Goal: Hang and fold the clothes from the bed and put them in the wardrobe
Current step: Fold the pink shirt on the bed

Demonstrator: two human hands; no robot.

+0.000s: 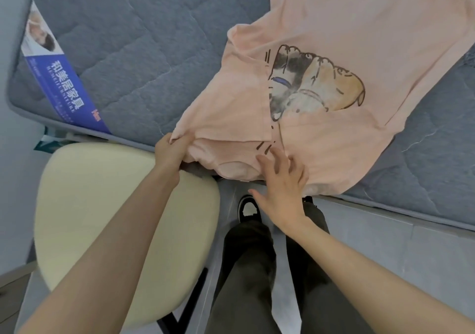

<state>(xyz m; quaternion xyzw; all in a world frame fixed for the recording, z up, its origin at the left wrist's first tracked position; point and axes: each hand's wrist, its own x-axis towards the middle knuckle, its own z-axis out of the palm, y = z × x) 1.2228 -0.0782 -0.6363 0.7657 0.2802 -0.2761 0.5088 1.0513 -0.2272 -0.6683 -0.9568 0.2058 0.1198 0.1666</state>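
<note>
A pale pink T-shirt (334,38) with a cartoon print lies spread on the grey quilted mattress (133,51), its near end hanging over the bed's front edge. My left hand (171,151) grips a bunched corner of the shirt at the mattress edge. My right hand (281,187) hovers with fingers spread over the shirt's near edge, its fingertips at or just above the fabric. No wardrobe or hanger is in view.
A cream padded chair seat (97,205) stands at the left, against the bed edge. A blue label (64,87) runs across the mattress corner. My legs in dark trousers (246,269) and a shoe (248,206) stand on the grey floor.
</note>
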